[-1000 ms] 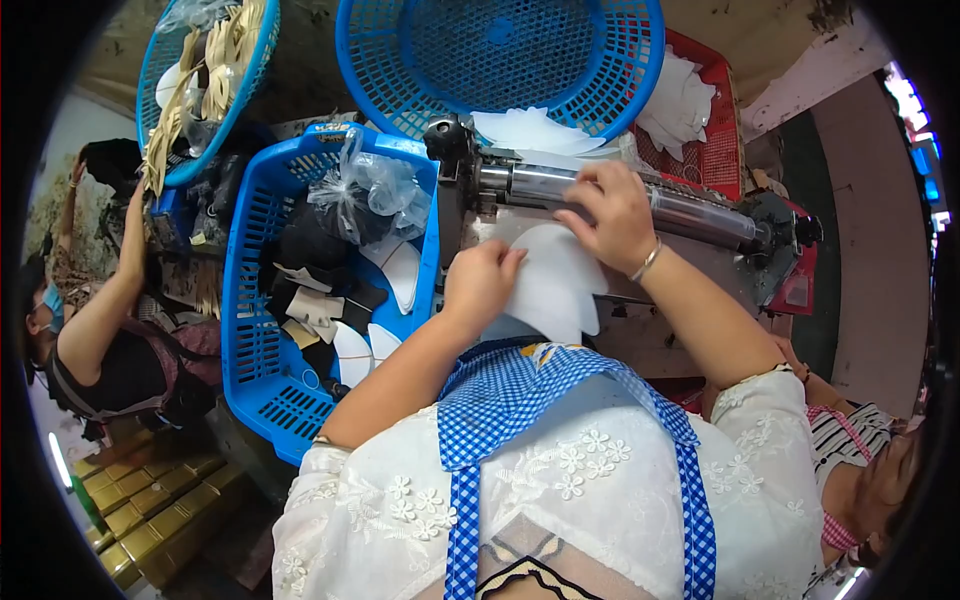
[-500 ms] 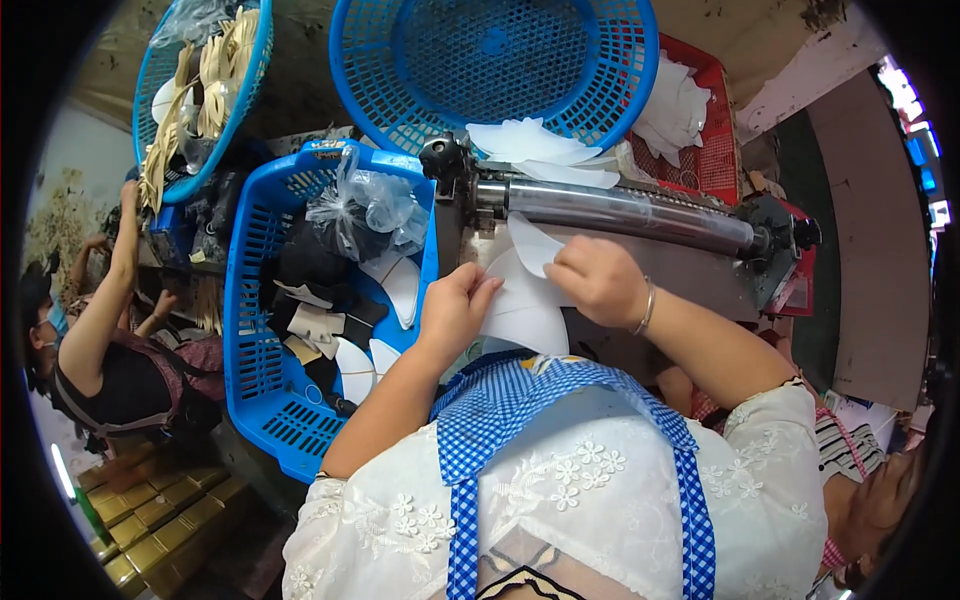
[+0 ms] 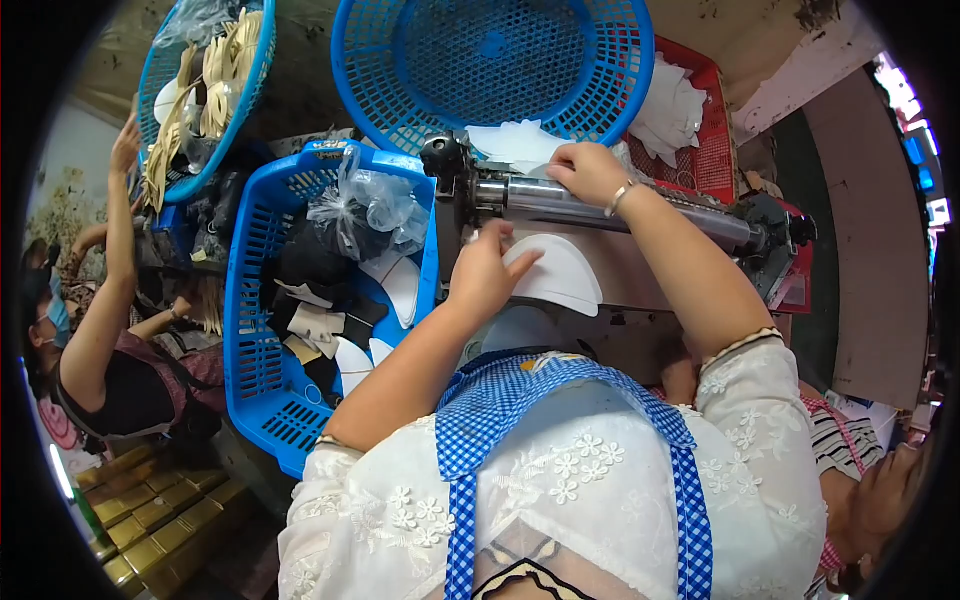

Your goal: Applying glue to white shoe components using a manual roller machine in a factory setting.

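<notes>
My right hand (image 3: 592,177) reaches over the steel roller (image 3: 570,203) of a small machine. Its fingers close on the edge of a white curved piece (image 3: 538,171), one of several thin white pieces (image 3: 510,140) behind the roller. Before the roller, my left hand (image 3: 485,268) has its thumb apart from its fingers, which are slightly blurred. The thumb lies at the edge of a white fan-shaped piece (image 3: 560,273) on the machine's front plate. Other pieces seem stacked beneath it, though their number is hidden.
A blue crate (image 3: 245,330) with dark and white scraps and a plastic bag stands left. Behind the machine are a round blue basket (image 3: 350,75) and a red basket (image 3: 715,150) of white pieces. A co-worker (image 3: 120,370) reaches toward another basket (image 3: 262,70) at far left.
My right hand has moved from in front of the roller to the pieces behind it. My left hand has loosened its grip and shifted up and right; the white pieces before the roller lie differently.
</notes>
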Available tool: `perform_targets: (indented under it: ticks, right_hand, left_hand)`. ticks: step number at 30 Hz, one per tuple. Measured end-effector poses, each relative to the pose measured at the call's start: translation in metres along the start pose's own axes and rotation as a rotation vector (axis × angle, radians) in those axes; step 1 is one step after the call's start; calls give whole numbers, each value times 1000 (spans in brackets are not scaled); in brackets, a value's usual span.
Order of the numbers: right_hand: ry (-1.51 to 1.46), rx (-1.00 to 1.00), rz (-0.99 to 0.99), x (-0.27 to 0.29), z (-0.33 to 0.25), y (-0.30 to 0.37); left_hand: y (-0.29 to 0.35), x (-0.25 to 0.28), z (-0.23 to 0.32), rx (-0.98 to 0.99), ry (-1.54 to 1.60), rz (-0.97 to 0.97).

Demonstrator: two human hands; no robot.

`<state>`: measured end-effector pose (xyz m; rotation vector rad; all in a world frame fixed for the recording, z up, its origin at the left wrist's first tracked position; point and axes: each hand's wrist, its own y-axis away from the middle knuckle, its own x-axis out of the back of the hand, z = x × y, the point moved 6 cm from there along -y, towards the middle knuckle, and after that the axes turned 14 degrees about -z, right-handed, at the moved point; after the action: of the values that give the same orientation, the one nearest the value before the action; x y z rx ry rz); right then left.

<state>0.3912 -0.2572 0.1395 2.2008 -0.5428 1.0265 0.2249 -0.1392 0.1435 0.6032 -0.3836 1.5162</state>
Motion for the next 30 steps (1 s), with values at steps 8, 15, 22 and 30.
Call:
perform_targets:
  ticks: [8, 15, 22, 30]
  right_hand:
    - [436, 736, 261, -50, -77, 124]
    - [129, 510, 618, 21, -49, 56]
    - [25, 251, 238, 12, -18, 18]
    - [484, 584, 388, -39, -60, 118]
  left_hand:
    - [51, 4, -24, 129, 251, -96]
    - [-19, -17, -6, 30, -170, -43]
    - [6, -8, -8, 58, 39, -104]
    - [51, 2, -14, 50, 147, -50]
